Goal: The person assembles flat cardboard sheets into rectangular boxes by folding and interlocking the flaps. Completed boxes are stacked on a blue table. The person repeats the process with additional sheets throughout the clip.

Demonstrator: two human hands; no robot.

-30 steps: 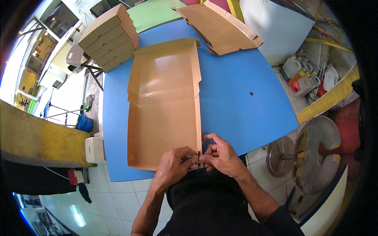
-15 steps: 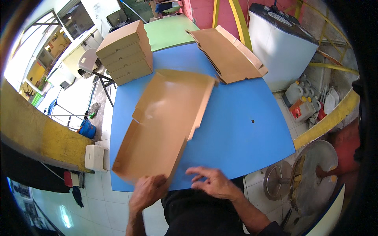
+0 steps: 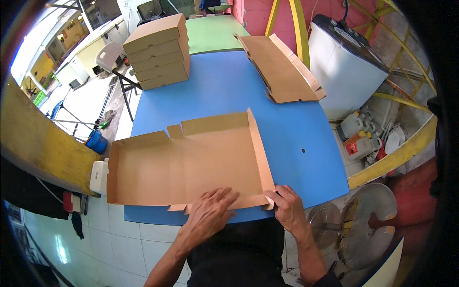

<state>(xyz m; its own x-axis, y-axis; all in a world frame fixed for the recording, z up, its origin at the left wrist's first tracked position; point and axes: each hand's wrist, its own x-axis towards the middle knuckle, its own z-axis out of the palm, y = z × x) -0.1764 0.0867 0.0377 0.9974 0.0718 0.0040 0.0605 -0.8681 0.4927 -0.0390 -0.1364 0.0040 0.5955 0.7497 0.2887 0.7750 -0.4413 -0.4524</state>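
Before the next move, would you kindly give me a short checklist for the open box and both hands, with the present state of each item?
1. Open cardboard box wholly on the blue table: not ok; its left end seems to reach past the table's left edge.
2. Left hand at the box's near side: ok; fingers extended over it.
3. Right hand firm in its grip on the near right corner: cannot tell.
4. Small near-side tabs tucked in: not ok; they stick outward.
5. Stack of closed boxes and cardboard blanks apart from the open box: ok; both farther back.
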